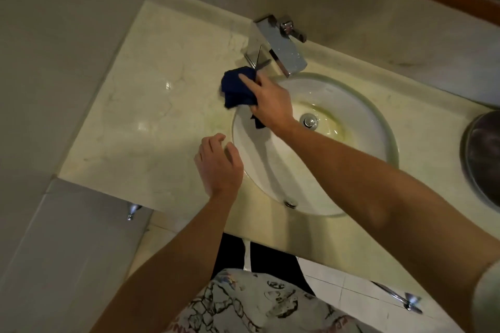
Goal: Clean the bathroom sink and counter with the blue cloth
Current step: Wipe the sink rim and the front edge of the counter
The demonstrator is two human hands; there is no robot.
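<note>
My right hand (270,101) grips the bunched blue cloth (236,88) and presses it on the counter at the sink's far left rim, just below the faucet base. A tail of the cloth hangs into the bowl. The round white sink (359,116) has yellowish stains around its metal drain (309,121). My left hand (217,163) hovers over the cream marble counter (135,121) beside the sink's left rim, fingers loosely curled and holding nothing.
A square chrome faucet (281,46) stands behind the sink against the wall. A round metal bowl (481,154) sits on the counter at the right edge. Walls close in at the left and back. A metal towel bar (400,297) projects below the counter front.
</note>
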